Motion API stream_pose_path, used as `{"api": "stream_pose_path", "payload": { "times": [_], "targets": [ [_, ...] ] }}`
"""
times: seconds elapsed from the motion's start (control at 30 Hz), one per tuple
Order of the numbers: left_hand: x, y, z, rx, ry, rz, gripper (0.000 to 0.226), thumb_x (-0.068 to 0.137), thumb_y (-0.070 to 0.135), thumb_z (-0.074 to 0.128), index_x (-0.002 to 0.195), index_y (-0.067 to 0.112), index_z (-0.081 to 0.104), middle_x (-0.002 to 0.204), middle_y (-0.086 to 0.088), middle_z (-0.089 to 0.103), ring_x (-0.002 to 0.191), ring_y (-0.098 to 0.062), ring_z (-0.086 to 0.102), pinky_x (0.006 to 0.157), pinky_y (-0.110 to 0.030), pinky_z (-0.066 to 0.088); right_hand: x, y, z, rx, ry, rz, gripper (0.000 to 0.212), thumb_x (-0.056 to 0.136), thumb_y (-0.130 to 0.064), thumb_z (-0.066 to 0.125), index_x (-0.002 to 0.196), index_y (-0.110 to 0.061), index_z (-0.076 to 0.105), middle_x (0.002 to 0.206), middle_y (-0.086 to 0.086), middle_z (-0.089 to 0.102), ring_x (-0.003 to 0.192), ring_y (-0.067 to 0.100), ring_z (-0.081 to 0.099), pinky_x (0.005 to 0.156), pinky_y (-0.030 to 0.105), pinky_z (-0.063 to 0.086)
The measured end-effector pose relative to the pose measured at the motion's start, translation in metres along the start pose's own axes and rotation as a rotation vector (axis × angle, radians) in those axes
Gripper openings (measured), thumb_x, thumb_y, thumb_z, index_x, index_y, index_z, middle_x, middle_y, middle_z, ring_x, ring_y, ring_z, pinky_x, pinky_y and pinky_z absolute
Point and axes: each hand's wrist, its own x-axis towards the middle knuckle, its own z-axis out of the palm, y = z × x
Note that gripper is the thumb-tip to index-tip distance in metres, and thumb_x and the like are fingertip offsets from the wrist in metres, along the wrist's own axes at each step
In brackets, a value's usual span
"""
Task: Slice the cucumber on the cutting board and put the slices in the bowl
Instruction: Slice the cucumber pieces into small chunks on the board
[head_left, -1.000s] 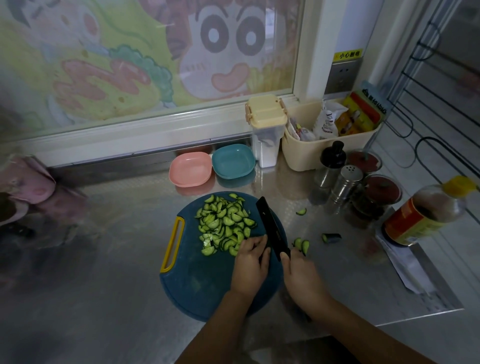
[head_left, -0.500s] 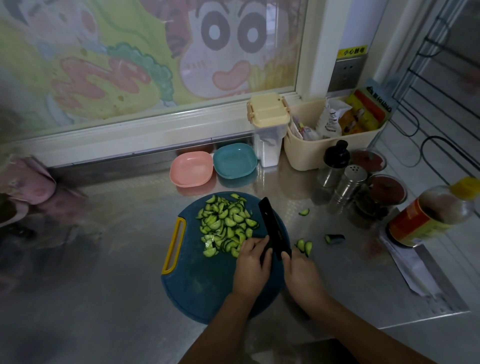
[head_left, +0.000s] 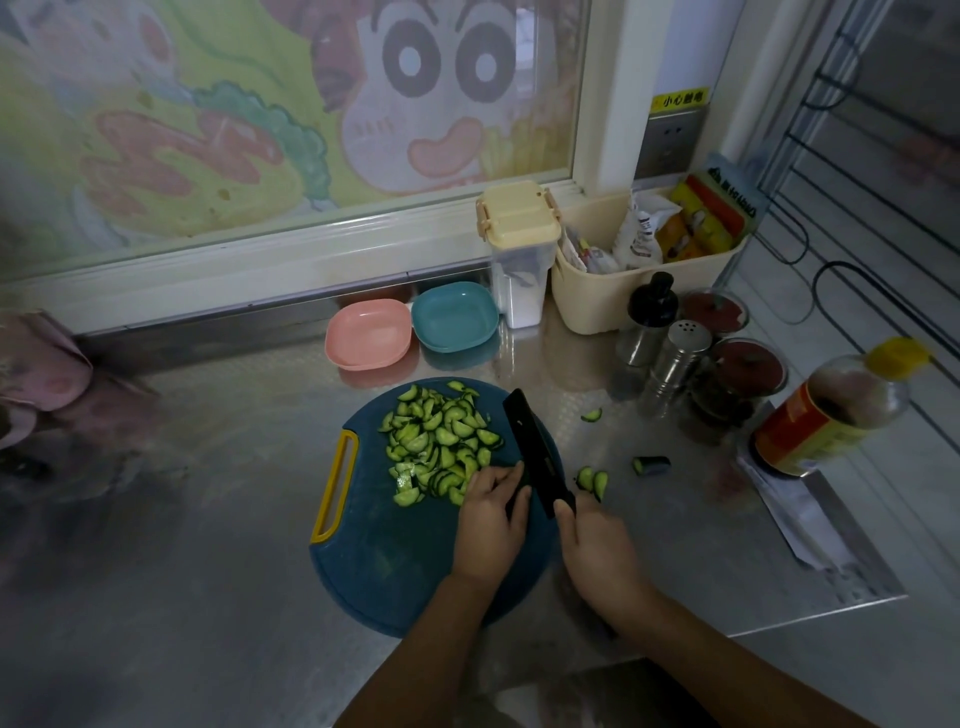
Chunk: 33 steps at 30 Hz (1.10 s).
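On the blue cutting board (head_left: 374, 571), little has been altered within the second: the black knife (head_left: 535, 452) is kept gripped by the right hand (head_left: 597, 551), with the left hand (head_left: 488, 525) bent against its blade, hold unclear. Cucumber slices (head_left: 441, 441) are heaped alongside; slicing seems finished, with the pink bowl (head_left: 369, 338) and teal bowl (head_left: 454, 317) unfilled on the steel counter (head_left: 234, 519) beneath a painted window (head_left: 260, 130).

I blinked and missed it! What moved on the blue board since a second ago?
Nothing visibly moved. The right hand still grips the black knife, the left hand stays against its blade, and the green cucumber slices lie piled on the round blue cutting board as before. The pink plastic bowl stays empty.
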Motion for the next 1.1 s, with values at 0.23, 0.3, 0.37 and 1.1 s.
{"api": "stream_pose_path", "payload": {
  "times": [0.23,0.3,0.37,1.1],
  "targets": [
    [-0.001,-0.001,0.001,-0.009,0.010,-0.018,0.034,0.089,0.022,0.054,0.113,0.002,0.066,0.090,-0.007,0.061,0.091,-0.008,0.047,0.084,-0.014,0.038,-0.001,-0.002,0.002,-0.065,0.001,0.002,0.035,0.101,-0.031,0.030,0.108,-0.006,0.053,0.092,0.009,0.062,0.080,0.022,0.061,0.064,0.028,0.043],
    [-0.001,-0.001,0.001,-0.007,0.018,-0.021,0.030,0.086,0.017,0.059,0.111,0.002,0.067,0.090,-0.008,0.063,0.090,-0.008,0.047,0.084,-0.014,0.038,-0.001,-0.001,0.003,-0.082,-0.006,0.008,0.035,0.101,-0.031,0.029,0.106,-0.006,0.052,0.088,0.007,0.060,0.080,0.023,0.061,0.059,0.026,0.036],
    [0.000,-0.002,0.001,-0.004,0.028,-0.014,0.030,0.086,0.020,0.058,0.108,0.001,0.068,0.090,-0.008,0.064,0.090,-0.008,0.048,0.083,-0.014,0.038,0.000,-0.001,0.004,-0.103,-0.012,0.015,0.035,0.101,-0.031,0.029,0.105,-0.005,0.051,0.084,0.006,0.057,0.079,0.023,0.060,0.058,0.025,0.031],
    [-0.012,-0.002,-0.007,0.030,-0.039,-0.017,0.033,0.093,0.029,0.043,0.114,0.009,0.060,0.097,-0.003,0.055,0.094,-0.009,0.042,0.083,-0.022,0.038,0.009,-0.002,0.014,-0.002,0.025,0.072,0.035,0.101,-0.027,0.030,0.108,-0.001,0.053,0.094,0.015,0.063,0.077,0.023,0.058,0.062,0.028,0.038]
  ]
}}
